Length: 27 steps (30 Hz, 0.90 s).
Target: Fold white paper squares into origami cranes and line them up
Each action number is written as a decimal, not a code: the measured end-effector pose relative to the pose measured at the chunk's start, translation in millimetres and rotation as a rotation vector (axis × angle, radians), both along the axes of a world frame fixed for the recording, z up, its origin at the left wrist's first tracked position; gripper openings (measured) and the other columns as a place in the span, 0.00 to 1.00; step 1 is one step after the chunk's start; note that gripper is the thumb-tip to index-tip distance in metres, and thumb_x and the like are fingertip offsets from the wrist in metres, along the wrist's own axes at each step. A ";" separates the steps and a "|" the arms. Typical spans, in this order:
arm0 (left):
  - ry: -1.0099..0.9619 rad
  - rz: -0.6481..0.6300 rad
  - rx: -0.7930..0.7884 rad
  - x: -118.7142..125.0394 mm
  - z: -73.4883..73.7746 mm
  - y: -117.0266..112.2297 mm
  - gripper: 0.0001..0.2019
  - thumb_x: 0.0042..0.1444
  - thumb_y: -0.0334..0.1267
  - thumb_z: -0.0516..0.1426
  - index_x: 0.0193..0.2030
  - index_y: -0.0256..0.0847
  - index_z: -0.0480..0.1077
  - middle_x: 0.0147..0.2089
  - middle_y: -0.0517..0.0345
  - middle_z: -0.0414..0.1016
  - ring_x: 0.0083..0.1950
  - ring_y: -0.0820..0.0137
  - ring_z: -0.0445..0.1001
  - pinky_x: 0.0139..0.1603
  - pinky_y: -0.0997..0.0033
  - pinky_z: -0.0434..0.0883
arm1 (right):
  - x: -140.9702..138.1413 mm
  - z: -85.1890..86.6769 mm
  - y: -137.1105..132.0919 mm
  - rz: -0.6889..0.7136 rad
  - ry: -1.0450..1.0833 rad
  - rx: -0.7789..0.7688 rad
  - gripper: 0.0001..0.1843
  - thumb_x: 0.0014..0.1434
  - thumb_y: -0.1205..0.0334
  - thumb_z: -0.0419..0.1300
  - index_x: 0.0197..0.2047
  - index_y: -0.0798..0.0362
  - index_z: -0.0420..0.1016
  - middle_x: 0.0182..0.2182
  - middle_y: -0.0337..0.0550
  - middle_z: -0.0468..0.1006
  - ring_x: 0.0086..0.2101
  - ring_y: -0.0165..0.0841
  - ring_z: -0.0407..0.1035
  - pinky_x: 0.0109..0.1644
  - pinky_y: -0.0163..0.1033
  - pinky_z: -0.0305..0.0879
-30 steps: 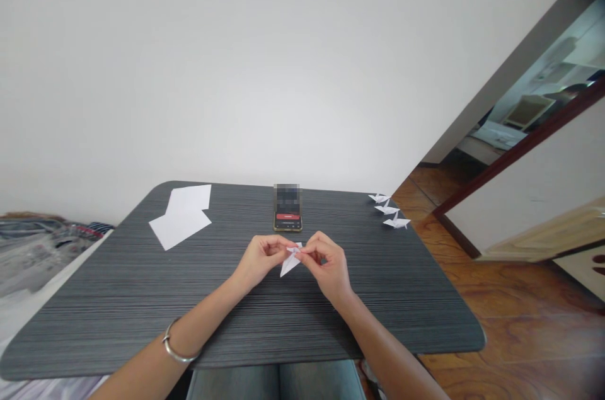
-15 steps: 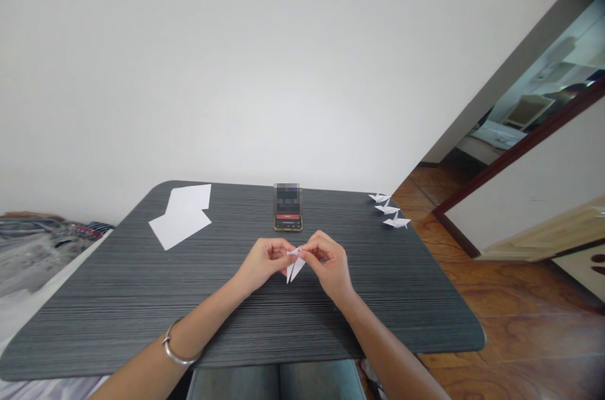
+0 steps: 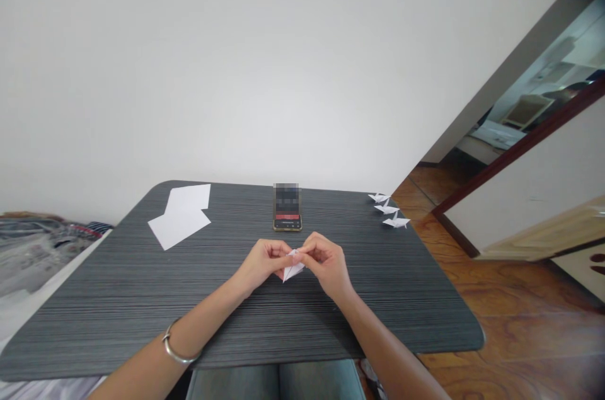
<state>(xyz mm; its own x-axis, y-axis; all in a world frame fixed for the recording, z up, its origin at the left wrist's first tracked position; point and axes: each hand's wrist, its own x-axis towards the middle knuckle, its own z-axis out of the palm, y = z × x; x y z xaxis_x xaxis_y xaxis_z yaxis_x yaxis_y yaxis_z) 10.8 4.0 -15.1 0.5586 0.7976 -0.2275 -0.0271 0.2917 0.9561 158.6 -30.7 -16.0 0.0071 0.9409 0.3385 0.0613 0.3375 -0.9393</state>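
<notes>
Folded white paper (image 3: 293, 270), sharp-pointed, pinched between fingers (image 3: 309, 259), streaked dark tabletop (image 3: 118, 299)

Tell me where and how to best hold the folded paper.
Probably pinch the folded paper at its far end, thumb against fingers, coming from both sides as the left hand and right hand do. Its near end tapers to a thin point toward the person, which might bend if gripped.

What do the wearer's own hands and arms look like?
The left hand and right hand are gloveless, and no sleeves show. The left forearm wears a silver-coloured bangle with a small knob; the right forearm shows no jewellery.
</notes>
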 end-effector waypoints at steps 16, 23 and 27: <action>0.031 -0.019 0.022 0.4 -0.7 0.1 0.11 0.38 0.40 0.64 0.20 0.33 0.71 0.15 0.63 0.69 0.16 0.80 0.62 0.18 0.81 0.59 | 5.3 0.0 2.1 0.098 0.042 -0.089 0.07 0.47 0.60 0.63 0.22 0.53 0.74 0.21 0.36 0.65 0.22 0.26 0.59 0.24 0.33 0.56; 0.029 -0.040 0.024 0.5 -1.9 0.5 0.12 0.38 0.40 0.64 0.19 0.32 0.70 0.15 0.64 0.69 0.16 0.80 0.62 0.18 0.81 0.58 | 2.5 1.6 -0.1 0.043 0.030 -0.022 0.07 0.48 0.64 0.62 0.21 0.54 0.72 0.21 0.36 0.64 0.23 0.26 0.59 0.25 0.33 0.55; 0.031 -0.051 0.018 0.0 0.4 0.5 0.12 0.38 0.41 0.64 0.20 0.32 0.70 0.15 0.62 0.70 0.15 0.80 0.62 0.17 0.81 0.58 | 2.0 -1.2 0.0 0.004 0.012 -0.021 0.06 0.50 0.63 0.61 0.23 0.54 0.72 0.22 0.36 0.64 0.22 0.26 0.59 0.24 0.32 0.55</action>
<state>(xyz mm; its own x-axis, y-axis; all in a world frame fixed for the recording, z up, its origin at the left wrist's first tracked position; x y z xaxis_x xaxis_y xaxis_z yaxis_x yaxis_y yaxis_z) 10.8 4.5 -14.7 0.5919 0.7721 -0.2313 0.0167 0.2752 0.9613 160.6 -30.7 -17.2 0.0073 0.9480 0.3183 0.0491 0.3176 -0.9469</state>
